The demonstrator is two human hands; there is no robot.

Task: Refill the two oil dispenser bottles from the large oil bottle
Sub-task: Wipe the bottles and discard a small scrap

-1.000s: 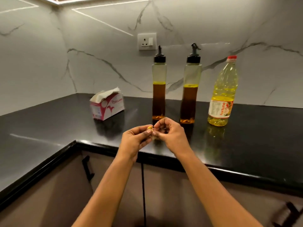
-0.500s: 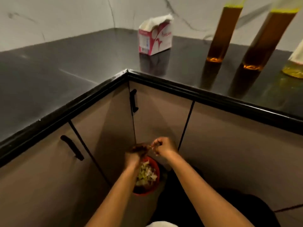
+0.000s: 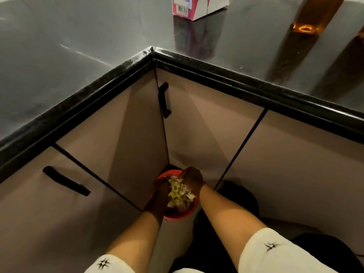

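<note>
Only the amber base of one oil dispenser bottle (image 3: 307,22) shows on the black counter (image 3: 78,36) at the top right. A dark sliver of the second dispenser bottle (image 3: 359,44) sits at the right edge. The large oil bottle is out of view. Both hands are low, in shadow, over a red-rimmed bin (image 3: 185,214) on the floor in the cabinet corner. My left hand (image 3: 160,187) is at the bin's left rim and my right hand (image 3: 192,179) at its far rim. Whether the fingers hold anything is too dark to tell.
The bin is full of pale yellow-green scraps. A pink and white tissue box (image 3: 199,6) stands on the counter at the top. Beige cabinet doors with black handles (image 3: 164,100) meet in the corner behind the bin. The counter edge overhangs them.
The view has tipped down from the counter to the floor. Both hands, which pinched a small yellowish bit above the counter edge, have dropped to the bin and moved slightly apart.
</note>
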